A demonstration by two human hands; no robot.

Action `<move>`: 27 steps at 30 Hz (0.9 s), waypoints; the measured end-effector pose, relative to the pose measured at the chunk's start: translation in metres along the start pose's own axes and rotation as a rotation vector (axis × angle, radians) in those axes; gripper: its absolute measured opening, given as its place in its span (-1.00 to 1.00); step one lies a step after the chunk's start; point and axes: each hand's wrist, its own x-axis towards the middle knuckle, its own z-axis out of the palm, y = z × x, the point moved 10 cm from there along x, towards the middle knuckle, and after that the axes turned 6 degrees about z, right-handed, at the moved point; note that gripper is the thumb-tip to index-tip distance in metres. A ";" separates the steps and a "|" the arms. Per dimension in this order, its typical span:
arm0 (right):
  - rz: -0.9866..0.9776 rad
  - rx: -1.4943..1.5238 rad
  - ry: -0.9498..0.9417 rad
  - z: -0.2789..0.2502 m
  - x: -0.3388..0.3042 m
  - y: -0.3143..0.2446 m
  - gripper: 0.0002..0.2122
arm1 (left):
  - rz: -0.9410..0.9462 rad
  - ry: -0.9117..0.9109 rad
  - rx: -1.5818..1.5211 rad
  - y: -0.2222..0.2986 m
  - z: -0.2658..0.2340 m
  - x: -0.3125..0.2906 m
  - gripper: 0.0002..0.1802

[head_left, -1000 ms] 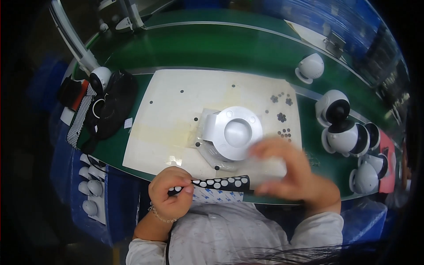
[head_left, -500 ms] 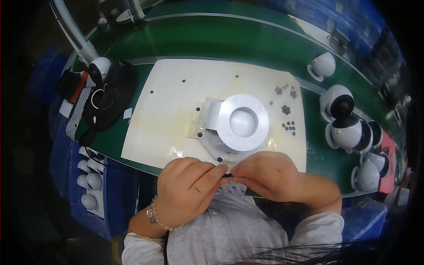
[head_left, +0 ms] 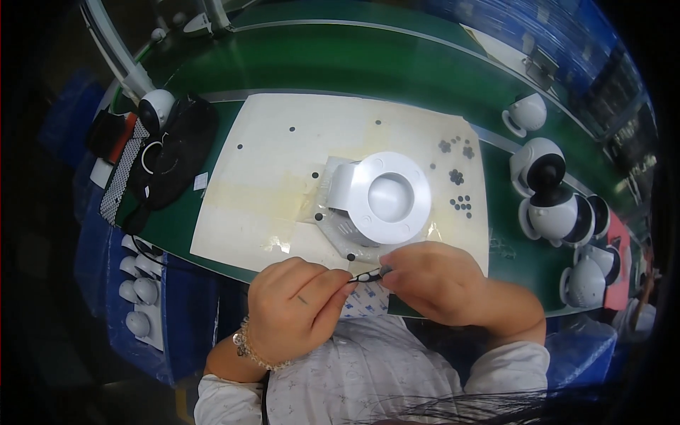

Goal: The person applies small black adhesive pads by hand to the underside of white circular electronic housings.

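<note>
Close to the table's front edge, my left hand (head_left: 297,304) is closed on a sheet of adhesive pads (head_left: 365,301), its backing white with blue print. The sheet's upper edge shows a black strip with pale round gaps. Just to the right, my right hand (head_left: 435,283) pinches a small dark round pad (head_left: 386,270) by its rim, against or very near the strip's end. Beyond both hands rests a white plastic housing (head_left: 419,202) with a flat ring facing up, on a clear-wrapped pad (head_left: 333,230). Its underside is hidden.
Several loose dark round pads (head_left: 456,177) lie on the cream board (head_left: 234,212). White-and-black cameras (head_left: 556,216) stand along the right, beside a pink tray (head_left: 618,273). A black pouch (head_left: 188,156) lies at left. One white camera (head_left: 528,113) sits on the green belt (head_left: 397,60).
My hands have drawn slightly apart, uncovering the strip's pale gaps and the round pad in my right fingers. The camera on the belt has shifted a little right and nearer.
</note>
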 end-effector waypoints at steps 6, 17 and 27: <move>0.001 -0.113 -0.238 0.003 0.014 -0.003 -0.68 | -0.089 -0.027 -0.111 -0.020 0.005 -0.002 -0.86; 0.643 0.341 0.075 -0.012 0.046 0.112 -0.66 | 0.099 -0.030 -0.117 -0.032 0.030 0.008 -0.86; 0.635 0.374 0.037 -0.009 0.048 0.109 -0.65 | 0.104 -0.040 -0.117 -0.040 0.034 0.004 -0.86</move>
